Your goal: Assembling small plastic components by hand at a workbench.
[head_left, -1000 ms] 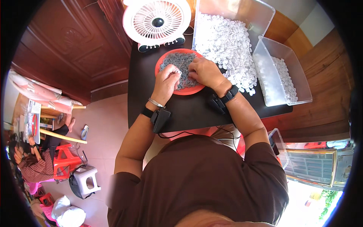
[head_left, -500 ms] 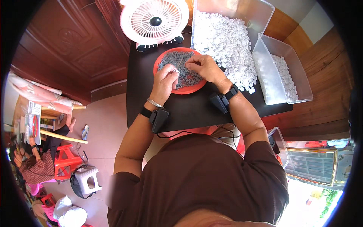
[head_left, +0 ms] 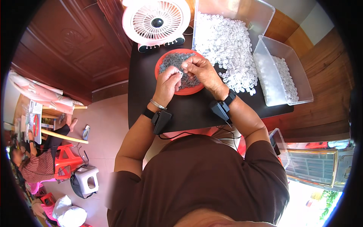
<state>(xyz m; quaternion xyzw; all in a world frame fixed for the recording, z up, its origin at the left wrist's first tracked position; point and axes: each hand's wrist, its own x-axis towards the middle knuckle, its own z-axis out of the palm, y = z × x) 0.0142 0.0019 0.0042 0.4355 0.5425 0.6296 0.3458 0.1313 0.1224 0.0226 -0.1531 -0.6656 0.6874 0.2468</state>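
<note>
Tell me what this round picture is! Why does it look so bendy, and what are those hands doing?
A person wears a small camera on their head, looking down, so you see their own arms from above. Its wide lens bends straight edges and makes the picture round. They sit at a dark table. The left hand and right hand meet over a red bowl full of small grey pieces. They seem to pinch something tiny and pale between the fingertips; it is too small to tell what. Behind the bowl stands a white fan. To the right lies a heap of little white pieces, beside a clear plastic box with more of them. Black bands sit on both wrists.
</note>
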